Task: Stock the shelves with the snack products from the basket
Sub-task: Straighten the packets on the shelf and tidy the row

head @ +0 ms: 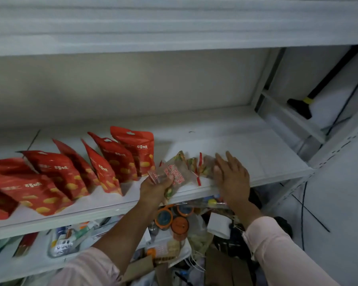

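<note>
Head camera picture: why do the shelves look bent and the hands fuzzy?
Head view: the wide lens slightly bows the shelf; head view: the right hand and the clear packet gripped by the left hand are smeared, likely by motion; head view: light is dim and even, with no strong glare on the red pouches.

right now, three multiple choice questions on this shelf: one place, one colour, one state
1. Where do the red foil snack pouches stand?
A) left part of the white metal shelf
B) its right end
C) the shelf below

2. Print colour on the clear plastic snack packet in the left hand?
A) blue
B) red
C) black

3. The right hand is:
A) gripping a pouch
B) flat, fingers straight, against the standing clear packets
C) hanging idle

Answers: 1 A, pouches line the shelf's left part; 2 B, red characters show; 3 B, fingers lie straight.
</note>
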